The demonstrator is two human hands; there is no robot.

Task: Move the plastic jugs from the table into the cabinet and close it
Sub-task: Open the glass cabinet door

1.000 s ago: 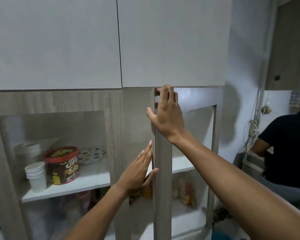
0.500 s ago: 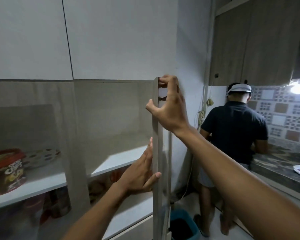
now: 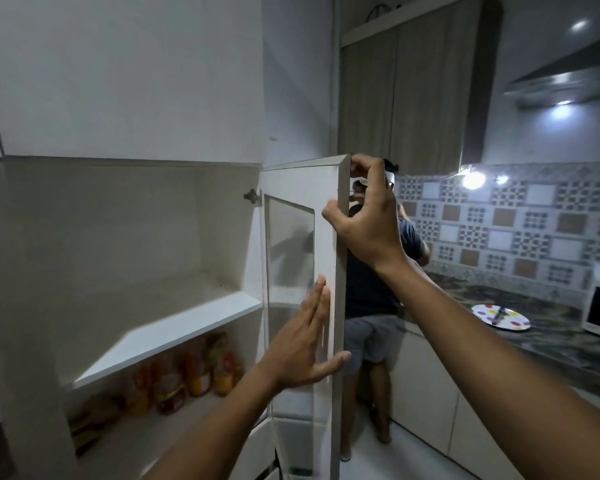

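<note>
The right hand grips the top free edge of the open glass cabinet door, the left hand lies flat against it lower down.

the cabinet door stands swung wide, its free edge pointing out into the room, so the cabinet mouth is open from the front. the upper shelf is bare, with clear room above it. the shelf below is crowded with bottles toward the back. right of the door, a person stands just behind its edge, close against the bench, narrowing that side.
</note>
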